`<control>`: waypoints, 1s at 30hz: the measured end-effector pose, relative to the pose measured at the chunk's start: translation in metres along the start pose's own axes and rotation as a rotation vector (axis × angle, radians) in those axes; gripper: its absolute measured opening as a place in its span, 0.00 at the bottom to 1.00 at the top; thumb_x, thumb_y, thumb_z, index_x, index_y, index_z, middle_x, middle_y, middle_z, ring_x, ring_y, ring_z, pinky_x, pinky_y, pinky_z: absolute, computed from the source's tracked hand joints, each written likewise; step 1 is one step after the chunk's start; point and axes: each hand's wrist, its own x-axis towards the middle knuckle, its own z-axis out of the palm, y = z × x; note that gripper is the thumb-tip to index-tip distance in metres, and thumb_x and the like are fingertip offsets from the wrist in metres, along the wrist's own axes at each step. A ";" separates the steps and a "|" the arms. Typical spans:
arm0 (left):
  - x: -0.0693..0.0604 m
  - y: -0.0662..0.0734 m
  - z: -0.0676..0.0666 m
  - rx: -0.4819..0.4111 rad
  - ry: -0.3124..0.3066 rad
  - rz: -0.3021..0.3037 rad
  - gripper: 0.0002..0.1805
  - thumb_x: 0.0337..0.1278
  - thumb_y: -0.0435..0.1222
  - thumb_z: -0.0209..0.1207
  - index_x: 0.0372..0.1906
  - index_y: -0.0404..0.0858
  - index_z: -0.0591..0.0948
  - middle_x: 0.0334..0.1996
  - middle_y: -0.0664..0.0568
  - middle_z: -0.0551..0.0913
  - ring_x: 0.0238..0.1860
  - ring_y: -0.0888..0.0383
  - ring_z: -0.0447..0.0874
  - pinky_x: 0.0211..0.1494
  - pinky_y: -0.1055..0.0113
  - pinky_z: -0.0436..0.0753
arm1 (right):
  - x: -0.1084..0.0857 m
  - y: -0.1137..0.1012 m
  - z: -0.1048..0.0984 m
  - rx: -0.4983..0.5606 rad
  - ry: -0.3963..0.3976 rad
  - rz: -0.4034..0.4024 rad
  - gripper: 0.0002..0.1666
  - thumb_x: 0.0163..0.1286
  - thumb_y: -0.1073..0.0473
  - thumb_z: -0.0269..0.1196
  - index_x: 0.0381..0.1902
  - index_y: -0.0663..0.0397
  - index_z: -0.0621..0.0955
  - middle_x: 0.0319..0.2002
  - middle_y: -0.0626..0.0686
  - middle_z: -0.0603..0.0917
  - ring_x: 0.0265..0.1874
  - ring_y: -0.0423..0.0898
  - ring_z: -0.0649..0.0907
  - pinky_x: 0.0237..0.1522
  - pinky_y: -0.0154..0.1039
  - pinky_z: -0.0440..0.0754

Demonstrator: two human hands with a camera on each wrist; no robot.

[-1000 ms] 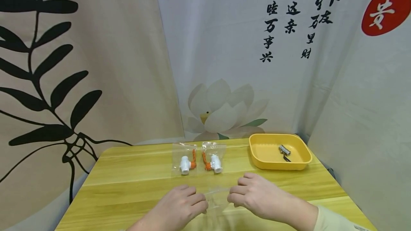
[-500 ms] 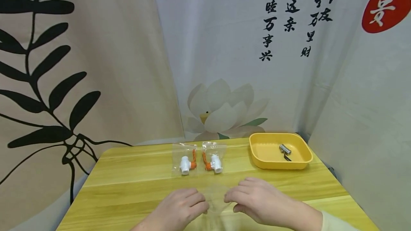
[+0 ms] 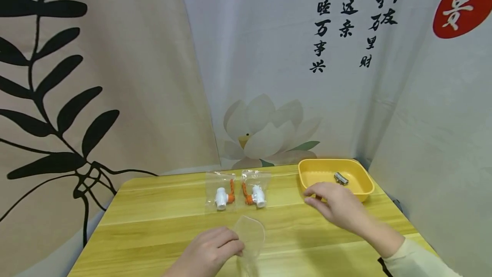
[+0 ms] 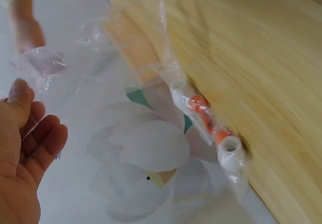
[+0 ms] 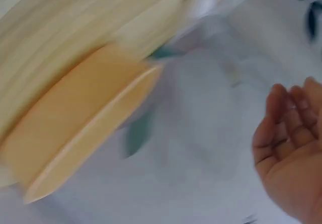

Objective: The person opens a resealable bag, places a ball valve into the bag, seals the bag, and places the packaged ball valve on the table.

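My left hand (image 3: 210,249) pinches the edge of a clear plastic bag (image 3: 251,236) above the near part of the table. In the left wrist view the thumb and forefinger meet at the see-through film (image 4: 43,65). My right hand (image 3: 340,206) hovers at the front of a yellow tray (image 3: 320,166), its fingers loosely bent and holding nothing. Small silver metal pieces (image 3: 341,178) lie in the tray, part of which is hidden behind that hand. The right wrist view, blurred, has the tray (image 5: 85,118) apart from the bare palm (image 5: 297,158).
Two clear bags stand side by side towards the table's back edge. Each contains a white tube-like part (image 3: 221,198) with an orange piece and cord. A printed cloth curtain (image 3: 269,54) hangs behind the wooden table (image 3: 153,221).
My right hand has left the clear bag and moved right and away from me, over to the tray. The left hand keeps hold of the bag, whose upper end now sticks up.
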 end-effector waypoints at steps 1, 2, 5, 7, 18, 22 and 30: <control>-0.001 0.001 -0.001 0.000 0.003 -0.015 0.21 0.83 0.54 0.53 0.39 0.44 0.84 0.36 0.61 0.82 0.36 0.69 0.78 0.44 0.83 0.80 | -0.002 0.014 -0.002 -0.036 -0.040 0.106 0.04 0.71 0.55 0.74 0.41 0.44 0.89 0.34 0.40 0.90 0.29 0.31 0.83 0.32 0.31 0.83; -0.002 0.002 -0.002 0.002 0.006 -0.033 0.22 0.83 0.54 0.52 0.38 0.44 0.84 0.36 0.61 0.82 0.36 0.69 0.78 0.44 0.83 0.80 | -0.003 0.028 -0.003 -0.056 -0.087 0.213 0.02 0.72 0.56 0.73 0.41 0.45 0.89 0.32 0.40 0.89 0.28 0.32 0.82 0.31 0.33 0.82; -0.003 0.008 -0.004 0.007 0.019 -0.095 0.17 0.83 0.49 0.54 0.38 0.44 0.85 0.36 0.61 0.83 0.36 0.68 0.79 0.45 0.82 0.81 | -0.008 0.071 -0.006 -0.101 -0.220 0.497 0.08 0.78 0.53 0.67 0.40 0.48 0.89 0.28 0.42 0.87 0.24 0.37 0.78 0.28 0.37 0.78; -0.003 0.011 -0.004 0.025 0.047 -0.129 0.12 0.81 0.42 0.58 0.37 0.44 0.86 0.36 0.61 0.84 0.36 0.68 0.81 0.46 0.82 0.82 | -0.011 0.099 -0.007 -0.099 -0.286 0.620 0.12 0.80 0.53 0.64 0.40 0.51 0.89 0.25 0.43 0.84 0.22 0.40 0.76 0.26 0.38 0.73; -0.005 0.019 0.003 0.183 0.211 -0.217 0.18 0.81 0.45 0.56 0.32 0.44 0.87 0.33 0.58 0.86 0.34 0.65 0.85 0.43 0.82 0.85 | -0.011 0.167 -0.003 -0.210 -0.603 0.863 0.20 0.77 0.48 0.63 0.27 0.53 0.82 0.25 0.53 0.78 0.26 0.50 0.76 0.30 0.47 0.74; -0.009 0.025 0.005 0.159 0.205 -0.265 0.17 0.80 0.45 0.57 0.33 0.44 0.87 0.33 0.59 0.86 0.34 0.65 0.85 0.43 0.83 0.84 | -0.019 0.177 -0.001 -0.214 -0.628 0.889 0.17 0.75 0.49 0.63 0.27 0.53 0.79 0.23 0.52 0.73 0.25 0.50 0.75 0.30 0.45 0.71; -0.015 0.030 0.002 0.121 0.239 -0.284 0.14 0.77 0.45 0.61 0.34 0.44 0.88 0.34 0.58 0.87 0.34 0.65 0.85 0.42 0.82 0.84 | -0.023 0.184 0.002 -0.212 -0.672 0.882 0.16 0.72 0.51 0.65 0.27 0.52 0.79 0.23 0.51 0.73 0.26 0.49 0.74 0.31 0.45 0.70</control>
